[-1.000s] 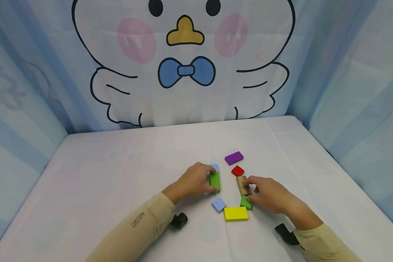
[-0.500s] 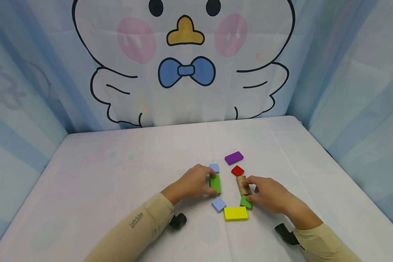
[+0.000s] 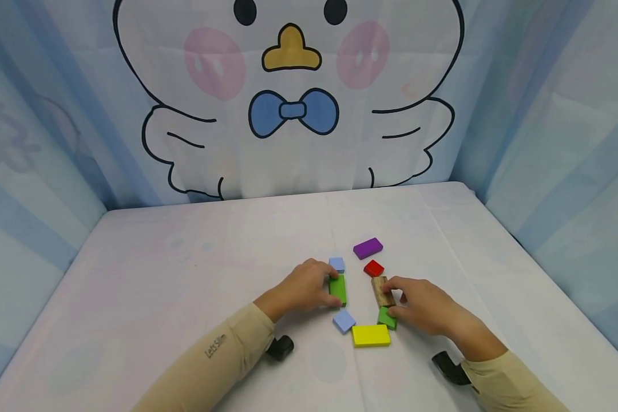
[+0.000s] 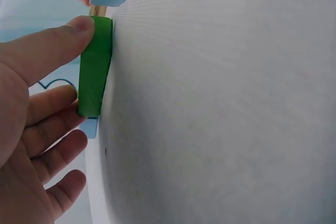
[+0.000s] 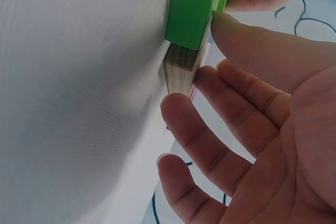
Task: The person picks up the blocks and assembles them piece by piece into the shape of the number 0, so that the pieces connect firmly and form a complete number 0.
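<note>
Green block pinched in our left hand, we touch the wooden block with our right hand, its fingers loosely curved.

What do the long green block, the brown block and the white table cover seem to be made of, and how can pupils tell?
Long green block: perhaps painted wood, with an even, opaque, low-sheen colour; plastic is possible.
Brown block: probably bare wood, matte, with streaky grain.
White table cover: likely cloth, matte, with crease lines and a fine, weave-like texture.
</note>
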The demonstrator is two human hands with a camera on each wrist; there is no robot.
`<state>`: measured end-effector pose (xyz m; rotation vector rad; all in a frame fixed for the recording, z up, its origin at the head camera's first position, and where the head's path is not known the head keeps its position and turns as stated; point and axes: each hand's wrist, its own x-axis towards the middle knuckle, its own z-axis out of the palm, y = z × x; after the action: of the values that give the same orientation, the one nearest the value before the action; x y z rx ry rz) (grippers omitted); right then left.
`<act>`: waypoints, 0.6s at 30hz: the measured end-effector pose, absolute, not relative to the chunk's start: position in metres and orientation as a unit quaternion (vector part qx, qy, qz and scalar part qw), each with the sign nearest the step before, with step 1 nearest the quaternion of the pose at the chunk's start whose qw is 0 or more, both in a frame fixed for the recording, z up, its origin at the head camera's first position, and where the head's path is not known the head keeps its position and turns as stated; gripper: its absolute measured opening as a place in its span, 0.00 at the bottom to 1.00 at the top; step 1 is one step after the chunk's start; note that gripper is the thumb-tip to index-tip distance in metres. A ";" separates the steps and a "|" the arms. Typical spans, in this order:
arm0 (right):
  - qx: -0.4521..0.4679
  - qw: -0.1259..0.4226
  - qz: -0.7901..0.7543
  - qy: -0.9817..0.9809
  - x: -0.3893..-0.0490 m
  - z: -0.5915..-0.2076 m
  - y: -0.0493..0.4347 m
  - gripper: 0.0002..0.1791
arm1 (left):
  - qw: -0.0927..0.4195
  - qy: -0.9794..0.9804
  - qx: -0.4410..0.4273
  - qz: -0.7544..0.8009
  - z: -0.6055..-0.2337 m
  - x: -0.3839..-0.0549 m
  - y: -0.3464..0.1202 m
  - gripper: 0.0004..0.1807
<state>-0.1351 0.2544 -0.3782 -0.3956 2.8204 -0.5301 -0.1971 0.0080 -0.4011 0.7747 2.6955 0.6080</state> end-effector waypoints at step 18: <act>-0.126 0.128 -0.186 0.966 -0.136 -0.377 0.253 0.24 | 0.180 0.915 0.299 0.200 -0.393 -0.198 0.000 0.28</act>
<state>-0.1358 0.2534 -0.3769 -0.3676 2.8092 -0.5398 -0.1982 -0.0001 -0.3931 0.8445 2.5863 0.5650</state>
